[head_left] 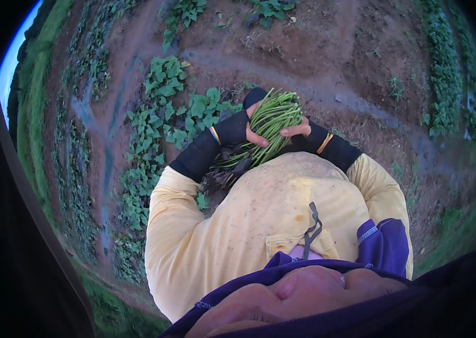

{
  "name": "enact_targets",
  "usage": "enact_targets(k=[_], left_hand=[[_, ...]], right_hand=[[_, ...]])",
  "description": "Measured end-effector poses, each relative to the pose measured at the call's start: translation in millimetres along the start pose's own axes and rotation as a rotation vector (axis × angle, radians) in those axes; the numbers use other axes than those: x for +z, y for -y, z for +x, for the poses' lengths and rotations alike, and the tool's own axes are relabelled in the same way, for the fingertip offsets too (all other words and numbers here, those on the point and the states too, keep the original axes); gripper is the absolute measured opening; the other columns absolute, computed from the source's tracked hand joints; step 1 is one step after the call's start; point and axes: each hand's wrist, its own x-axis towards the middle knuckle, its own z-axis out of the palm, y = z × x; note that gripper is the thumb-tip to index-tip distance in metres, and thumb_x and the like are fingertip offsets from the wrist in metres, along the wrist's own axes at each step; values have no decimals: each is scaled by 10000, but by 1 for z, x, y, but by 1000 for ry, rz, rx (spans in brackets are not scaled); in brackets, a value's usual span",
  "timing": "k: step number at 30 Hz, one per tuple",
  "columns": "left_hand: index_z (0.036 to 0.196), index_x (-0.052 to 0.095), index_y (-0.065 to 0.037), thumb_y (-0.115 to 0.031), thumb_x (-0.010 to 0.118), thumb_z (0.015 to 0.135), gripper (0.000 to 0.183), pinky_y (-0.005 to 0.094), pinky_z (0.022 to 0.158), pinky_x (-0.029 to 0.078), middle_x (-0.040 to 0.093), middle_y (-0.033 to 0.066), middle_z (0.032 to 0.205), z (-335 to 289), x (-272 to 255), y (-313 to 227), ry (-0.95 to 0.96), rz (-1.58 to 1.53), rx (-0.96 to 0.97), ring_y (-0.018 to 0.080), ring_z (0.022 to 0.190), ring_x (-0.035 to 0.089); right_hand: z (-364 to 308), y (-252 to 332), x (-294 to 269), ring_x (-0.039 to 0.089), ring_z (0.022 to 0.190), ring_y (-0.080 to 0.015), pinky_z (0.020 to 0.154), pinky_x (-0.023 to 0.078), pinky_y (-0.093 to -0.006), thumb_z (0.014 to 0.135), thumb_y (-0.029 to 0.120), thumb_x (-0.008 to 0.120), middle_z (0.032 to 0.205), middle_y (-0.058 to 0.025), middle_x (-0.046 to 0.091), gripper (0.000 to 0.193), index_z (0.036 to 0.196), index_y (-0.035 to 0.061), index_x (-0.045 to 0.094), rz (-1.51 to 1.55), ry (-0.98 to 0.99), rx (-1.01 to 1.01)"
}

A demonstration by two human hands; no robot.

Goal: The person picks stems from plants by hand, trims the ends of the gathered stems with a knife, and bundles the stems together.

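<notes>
Here, both hands [274, 130] clasping green stems [271, 121]

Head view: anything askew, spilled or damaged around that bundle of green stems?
Nothing stands out. The left hand and right hand, both in black fingerless arm sleeves, clasp the bundle of long green stems against the yellow long-sleeved shirt. Its dark leafy ends hang lower left. No stems show dropped on the brown soil.
</notes>
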Motion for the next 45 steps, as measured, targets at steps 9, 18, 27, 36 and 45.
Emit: enact_targets(k=[9,18,27,36,45], left_hand=[[1387,329,-21,-10,832,636,904,338,1010,388,579,99,1222,24,-81,1,98,128,-508,185,1160,513],[1370,354,-1,-301,905,538,1042,350,1032,344,569,149,1249,8,-36,72,-277,635,-362,221,1167,524],[1448,147,23,-639,787,535,1296,597,1103,62,379,253,1414,3,-2,40,-259,1056,-529,360,1338,356],[1469,150,-67,-611,819,490,1304,697,1047,60,278,219,1476,-7,25,43,-414,1256,-462,386,1375,263],[1461,250,-120,-514,766,617,1065,726,1021,110,395,195,1409,14,10,84,-474,1227,-530,390,1284,396]], right_hand=[[64,-69,-50,558,1129,-232,1004,424,-382,843,25,604,1227,-113,586,424,1258,16,518,412,32,123],[62,-71,-141,356,1335,-241,1061,344,-412,823,140,683,1395,-151,444,747,1453,140,281,-10,-389,-32],[92,-59,-67,597,997,-305,905,435,-401,881,331,577,1043,-114,659,327,1118,121,660,-1246,-78,-323],[80,-57,-46,559,842,-314,723,439,-400,782,237,705,847,-125,570,198,841,65,628,-1189,-265,-486],[52,-13,13,543,993,-213,990,285,-470,730,250,726,912,-10,614,131,820,157,708,-1433,-124,-632]])
